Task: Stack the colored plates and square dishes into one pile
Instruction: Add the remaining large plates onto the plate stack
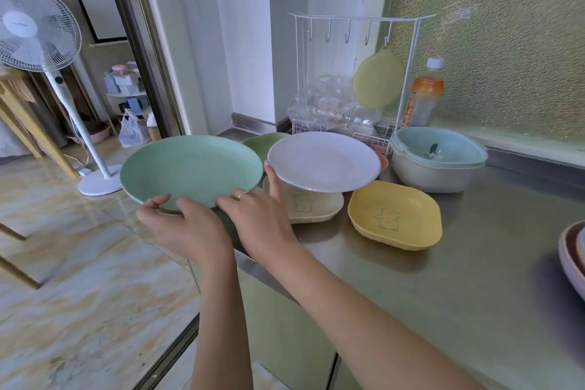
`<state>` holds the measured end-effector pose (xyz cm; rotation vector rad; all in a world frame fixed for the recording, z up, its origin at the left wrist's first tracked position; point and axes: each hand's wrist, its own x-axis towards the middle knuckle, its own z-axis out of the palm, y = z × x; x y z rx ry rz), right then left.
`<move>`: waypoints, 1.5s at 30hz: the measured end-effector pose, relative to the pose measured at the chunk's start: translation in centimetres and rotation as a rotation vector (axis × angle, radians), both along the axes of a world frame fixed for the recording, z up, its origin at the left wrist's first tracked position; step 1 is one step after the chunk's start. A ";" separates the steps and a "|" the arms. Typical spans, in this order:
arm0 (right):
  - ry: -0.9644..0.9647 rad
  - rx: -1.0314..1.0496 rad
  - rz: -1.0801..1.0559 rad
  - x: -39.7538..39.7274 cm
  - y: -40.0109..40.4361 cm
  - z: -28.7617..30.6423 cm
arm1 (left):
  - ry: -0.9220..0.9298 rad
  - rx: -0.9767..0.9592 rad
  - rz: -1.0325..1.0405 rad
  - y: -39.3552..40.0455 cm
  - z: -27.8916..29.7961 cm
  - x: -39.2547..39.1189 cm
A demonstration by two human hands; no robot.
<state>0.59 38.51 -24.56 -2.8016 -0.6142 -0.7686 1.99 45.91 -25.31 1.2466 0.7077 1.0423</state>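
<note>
On a steel counter (443, 263) by a green wall, the left hand (186, 228) grips a green plate (191, 171) off the edge; the right hand (259, 218) grips a white plate (323, 161) above a beige dish (316, 204), beside a yellow dish (394, 218).

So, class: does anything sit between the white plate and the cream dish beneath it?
Nothing visible does. The right hand holds the white plate just above the cream dish, with only open air between them.
</note>
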 end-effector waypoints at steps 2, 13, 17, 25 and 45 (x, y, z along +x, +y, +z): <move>-0.071 0.093 0.007 -0.8 -1.3 0.4 | -0.069 0.001 -0.015 -1.3 0.5 -0.9; -0.357 0.213 -0.223 -9.8 -16.0 1.6 | -0.268 -0.009 -0.520 -12.6 2.5 -4.9; -0.382 0.188 -0.455 -15.8 -23.4 1.3 | -0.230 0.036 -0.891 -20.5 1.9 -8.1; -0.310 0.212 -0.860 -27.4 -34.0 0.0 | -0.203 0.385 -1.510 -33.3 1.0 -14.9; 0.006 0.971 -1.124 -28.5 -41.8 1.8 | 0.079 0.470 -1.807 -39.6 1.0 -9.2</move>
